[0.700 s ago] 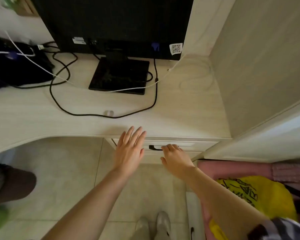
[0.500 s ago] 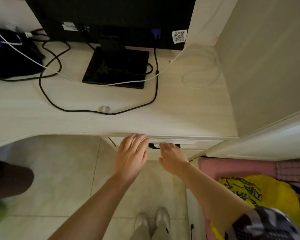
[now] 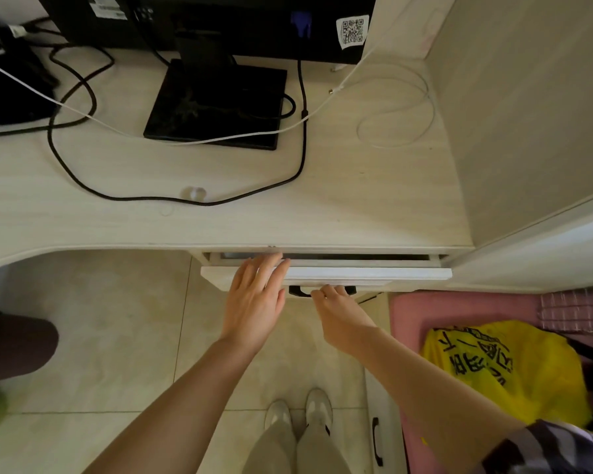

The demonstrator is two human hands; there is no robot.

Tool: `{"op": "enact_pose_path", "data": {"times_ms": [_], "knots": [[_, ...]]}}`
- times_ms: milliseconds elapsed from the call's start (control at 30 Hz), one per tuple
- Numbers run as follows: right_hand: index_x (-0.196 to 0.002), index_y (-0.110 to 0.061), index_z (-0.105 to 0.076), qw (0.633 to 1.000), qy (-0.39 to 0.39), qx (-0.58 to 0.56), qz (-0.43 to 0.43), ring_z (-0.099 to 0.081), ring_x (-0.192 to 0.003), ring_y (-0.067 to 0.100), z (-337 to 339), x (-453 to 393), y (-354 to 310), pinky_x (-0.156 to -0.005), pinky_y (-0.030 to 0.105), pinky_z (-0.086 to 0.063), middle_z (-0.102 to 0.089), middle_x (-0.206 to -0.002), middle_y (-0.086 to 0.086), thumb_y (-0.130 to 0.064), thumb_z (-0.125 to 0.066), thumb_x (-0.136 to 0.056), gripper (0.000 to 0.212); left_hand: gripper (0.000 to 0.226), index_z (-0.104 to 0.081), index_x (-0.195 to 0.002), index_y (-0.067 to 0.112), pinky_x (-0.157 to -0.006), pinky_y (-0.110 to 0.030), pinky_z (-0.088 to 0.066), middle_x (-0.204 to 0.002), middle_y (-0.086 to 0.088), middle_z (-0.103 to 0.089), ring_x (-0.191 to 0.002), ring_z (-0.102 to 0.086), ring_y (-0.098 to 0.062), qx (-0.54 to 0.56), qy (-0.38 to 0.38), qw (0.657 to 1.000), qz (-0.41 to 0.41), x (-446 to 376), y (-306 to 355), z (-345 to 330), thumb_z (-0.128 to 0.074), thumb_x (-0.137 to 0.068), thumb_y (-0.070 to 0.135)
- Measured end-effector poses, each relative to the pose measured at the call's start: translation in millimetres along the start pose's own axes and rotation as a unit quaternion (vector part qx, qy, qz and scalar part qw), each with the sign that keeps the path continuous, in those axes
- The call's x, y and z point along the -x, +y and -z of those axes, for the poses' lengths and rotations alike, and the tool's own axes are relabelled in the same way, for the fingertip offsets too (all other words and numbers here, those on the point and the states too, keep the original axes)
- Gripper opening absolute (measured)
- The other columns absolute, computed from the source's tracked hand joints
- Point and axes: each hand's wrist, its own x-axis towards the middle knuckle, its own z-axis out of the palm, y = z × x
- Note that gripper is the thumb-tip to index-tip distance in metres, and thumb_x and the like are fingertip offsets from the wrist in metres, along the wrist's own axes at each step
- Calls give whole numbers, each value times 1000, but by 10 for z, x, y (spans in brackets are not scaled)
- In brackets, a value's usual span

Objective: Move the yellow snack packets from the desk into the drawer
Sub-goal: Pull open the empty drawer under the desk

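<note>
The white drawer (image 3: 374, 273) under the desk's front edge stands slightly ajar, with a narrow dark gap behind its front panel. My right hand (image 3: 339, 311) curls its fingers around the black drawer handle (image 3: 300, 291). My left hand (image 3: 255, 295) lies flat with fingers spread, its fingertips resting on the top edge of the drawer front. No yellow snack packets show on the pale wooden desk (image 3: 356, 200).
A black monitor on its stand (image 3: 216, 104), black and white cables (image 3: 298, 131) and a small clear ring (image 3: 193, 193) sit on the desk. A pink chair holds a yellow plastic bag (image 3: 500, 367) at right. A wall panel rises right. My feet (image 3: 298, 415) stand on tile.
The drawer has slid out a little from shut. My left hand dropped from the desk edge onto the drawer front. The camera moved closer.
</note>
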Motion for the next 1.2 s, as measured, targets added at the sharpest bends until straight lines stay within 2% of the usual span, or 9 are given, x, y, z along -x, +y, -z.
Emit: {"op": "enact_pose_path", "data": {"times_ms": [133,267,500,800,1000,1200], "knots": [[-134,-3,-41,1000,10,18,7,-42,-121,37,-131,142,-51,-105,39,-38,-46,-132,18,4,-47,-80,56,56,-55,-131,10,-109,-51,-36,-134,-6,-56,-127,-51,-29,-20,-62,997,30,125,-25,-97,-73,-79,17],[-136,-3,-40,1000,20,13,10,-40,-121,35,-244,288,-91,-107,39,-36,-44,-134,17,6,-46,-79,58,51,-54,-132,13,-111,-47,-23,-133,-3,-59,-129,-51,-25,-41,-69,996,36,296,9,-135,-68,-84,23],[-140,-5,-33,999,23,11,34,-36,-125,34,-451,556,-130,-111,40,-34,-39,-139,15,4,-49,-77,66,42,-59,-126,18,-111,-44,-25,-123,2,-63,-118,-57,-22,-30,-45,997,49,588,127,-101,-67,-85,21],[-148,-5,-24,999,6,12,48,-34,-128,35,-711,943,-211,-112,40,-32,-34,-144,15,2,-46,-84,67,42,-62,-119,16,-101,-39,-30,-115,1,-65,-111,-59,-24,-17,-28,997,63,1026,346,-3,-72,-79,17],[-146,-4,-27,999,-17,5,39,-32,-131,36,-957,1256,-322,-114,40,-29,-34,-144,16,-5,-47,-88,61,43,-62,-118,20,-94,-35,-32,-113,4,-65,-108,-60,-23,-8,-48,996,74,1389,476,118,-73,-77,16],[-143,-5,-31,999,-42,2,18,-31,-134,38,-1165,1559,-440,-114,42,-30,-37,-142,16,-12,-49,-90,57,42,-62,-118,21,-92,-33,-30,-113,7,-64,-109,-58,-21,7,-84,991,99,1757,664,261,-71,-78,16]]}}
